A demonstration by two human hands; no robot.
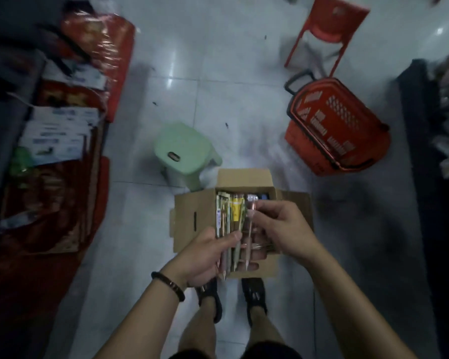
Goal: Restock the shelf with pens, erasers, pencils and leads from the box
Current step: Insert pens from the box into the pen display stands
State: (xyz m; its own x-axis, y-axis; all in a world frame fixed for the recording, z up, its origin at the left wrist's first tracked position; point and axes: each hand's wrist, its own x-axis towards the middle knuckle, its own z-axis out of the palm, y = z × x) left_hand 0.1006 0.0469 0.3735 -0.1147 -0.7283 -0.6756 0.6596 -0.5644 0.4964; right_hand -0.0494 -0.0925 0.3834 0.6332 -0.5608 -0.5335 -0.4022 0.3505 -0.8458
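Several pens [237,256] in left hand [205,257]; right hand [283,229] pinches one.

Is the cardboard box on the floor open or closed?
Open. The cardboard box has its flaps folded outward, leaving the top uncovered. The left hand and right hand hold pens over it.

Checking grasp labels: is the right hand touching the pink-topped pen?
Touching. The head view shows the right hand pinching the pink-topped pen near its top.
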